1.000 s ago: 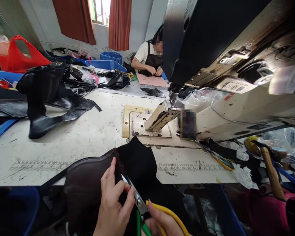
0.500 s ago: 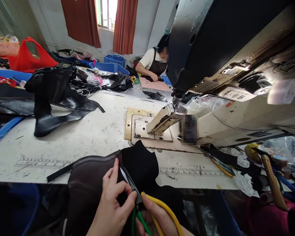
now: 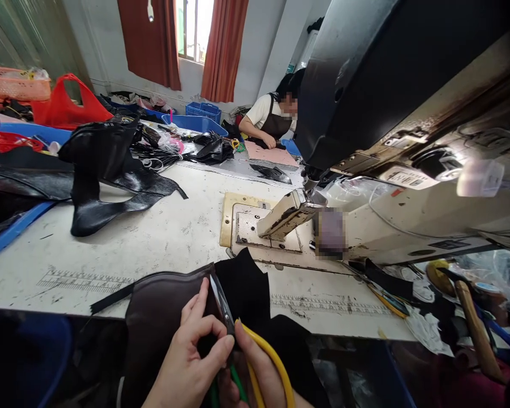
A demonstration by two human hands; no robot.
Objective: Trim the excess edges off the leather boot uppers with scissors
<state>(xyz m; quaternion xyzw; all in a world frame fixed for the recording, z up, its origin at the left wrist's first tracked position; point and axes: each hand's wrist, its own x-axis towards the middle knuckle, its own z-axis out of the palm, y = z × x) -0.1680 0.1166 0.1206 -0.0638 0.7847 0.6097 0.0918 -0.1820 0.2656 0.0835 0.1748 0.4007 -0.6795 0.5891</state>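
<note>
My left hand pinches the edge of a dark brown leather piece that hangs over the table's near edge, with black fabric beside it. My right hand grips scissors with yellow and green handles. Their blades are nearly closed and point up along the seam between the brown leather and the black fabric, right by my left thumb and forefinger.
A sewing machine fills the right side, its needle plate just beyond the fabric. Black leather pieces lie at the left of the white table. Another person sits at the far end. Tools and clutter lie at right.
The scissors' blades have swung from slanting left to pointing more upright along the seam. My hands have slid a little lower in view. The camera has tilted slightly.
</note>
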